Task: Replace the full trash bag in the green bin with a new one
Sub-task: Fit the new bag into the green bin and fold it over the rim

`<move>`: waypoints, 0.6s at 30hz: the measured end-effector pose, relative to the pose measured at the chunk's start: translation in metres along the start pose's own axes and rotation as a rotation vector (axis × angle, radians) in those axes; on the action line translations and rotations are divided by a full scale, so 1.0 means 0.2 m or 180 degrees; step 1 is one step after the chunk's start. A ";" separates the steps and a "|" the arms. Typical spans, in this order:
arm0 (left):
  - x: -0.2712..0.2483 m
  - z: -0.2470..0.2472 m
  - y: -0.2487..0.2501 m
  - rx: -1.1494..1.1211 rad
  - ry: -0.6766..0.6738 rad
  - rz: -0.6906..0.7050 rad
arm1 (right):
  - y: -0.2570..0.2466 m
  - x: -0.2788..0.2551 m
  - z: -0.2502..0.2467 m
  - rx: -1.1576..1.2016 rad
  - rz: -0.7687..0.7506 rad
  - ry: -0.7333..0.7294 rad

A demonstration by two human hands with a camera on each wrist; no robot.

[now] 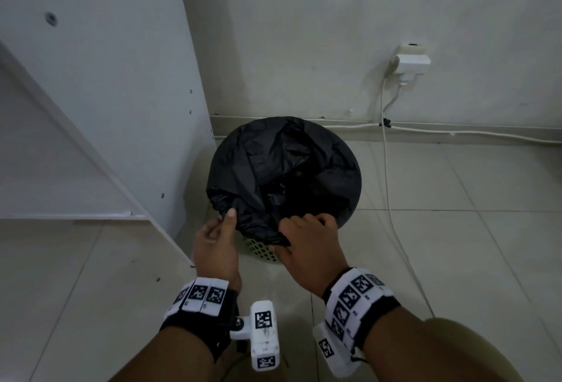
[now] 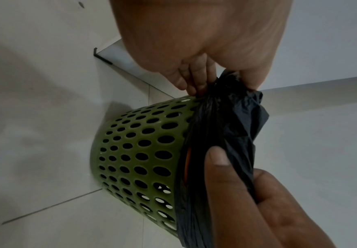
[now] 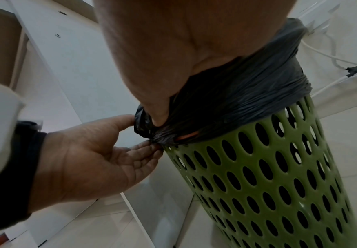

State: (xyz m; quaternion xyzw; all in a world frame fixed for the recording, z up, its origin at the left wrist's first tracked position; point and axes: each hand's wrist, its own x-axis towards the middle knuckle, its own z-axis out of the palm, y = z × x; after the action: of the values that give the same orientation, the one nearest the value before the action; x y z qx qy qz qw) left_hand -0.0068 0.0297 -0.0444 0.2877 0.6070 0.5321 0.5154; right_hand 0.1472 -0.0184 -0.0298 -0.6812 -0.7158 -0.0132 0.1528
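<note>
Two hands work the near rim of the green perforated bin (image 1: 262, 251) on the tiled floor (image 1: 456, 229) beside a white cabinet (image 1: 91, 108); the black trash bag (image 1: 282, 168) is stretched over its mouth. Left wrist view: left hand (image 2: 258, 201) pinches the bag's folded hem against the thumb. Right wrist view: right hand (image 3: 173, 50) grips the hem just above the rim, fingertips hidden; an orange strip (image 3: 187, 136), possibly a drawstring, shows there.

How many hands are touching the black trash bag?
2: the left hand pinches the bag edge at the green bin's near-left rim; the right hand grips it beside.
</note>
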 end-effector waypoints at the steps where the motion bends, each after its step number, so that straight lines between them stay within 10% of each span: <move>1: 0.00 0.00 0.00 -0.0011 0.0010 -0.0024 | 0.00 0.00 0.00 0.0006 0.0013 0.0007; 18: 0.08 0.00 0.01 0.0026 -0.0344 -0.0219 | 0.02 0.02 -0.01 0.0134 -0.0045 -0.0120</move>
State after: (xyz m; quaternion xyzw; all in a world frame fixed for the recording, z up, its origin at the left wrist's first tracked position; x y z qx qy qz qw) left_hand -0.0125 0.0448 -0.0481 0.2971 0.5900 0.4953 0.5642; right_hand 0.1524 -0.0141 -0.0274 -0.6729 -0.7235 0.0136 0.1535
